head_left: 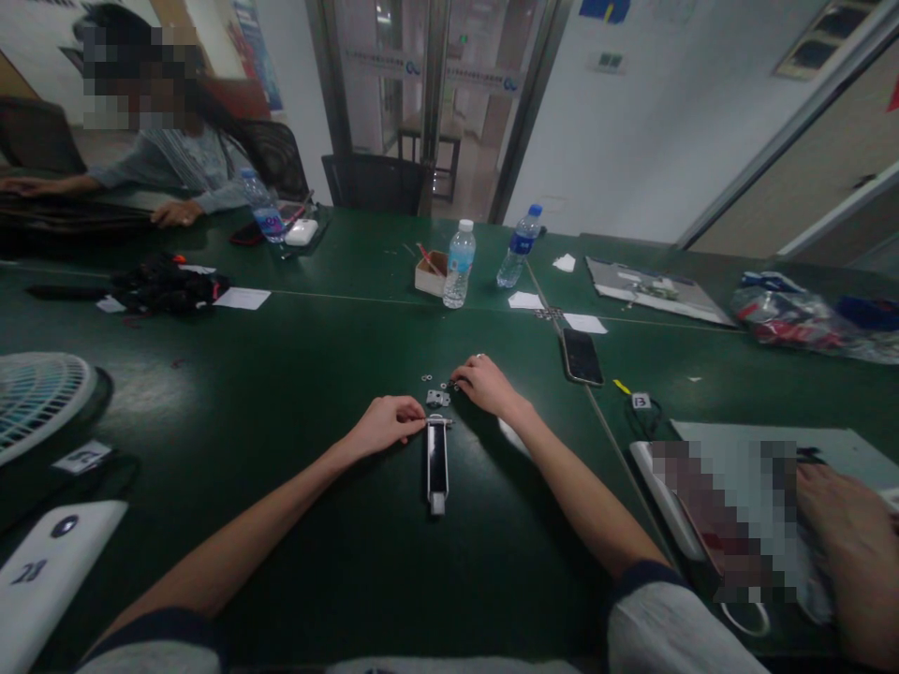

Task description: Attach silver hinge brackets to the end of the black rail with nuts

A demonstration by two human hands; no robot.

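In the middle of the green table lies a long, narrow, black-and-silver piece (437, 463) with a squared metal tip pointing towards me. Across its far end rests a slim metal rod, perhaps a bolt (441, 422), and my left hand (389, 423) pinches the rod's left end. A small metal bracket with holes (436, 399) sits just beyond. Several small metal rings (426, 378) lie scattered past the bracket. My right hand (484, 384) is beside them, fingers closed down at the table; whatever is between the fingertips is too small to make out.
Two water bottles (459, 267) and a small open box (430, 274) stand ahead. A phone (582, 357) lies to the right. A white fan (42, 402) is at the left edge. One person sits far left; another person's hand (847, 524) rests at right.
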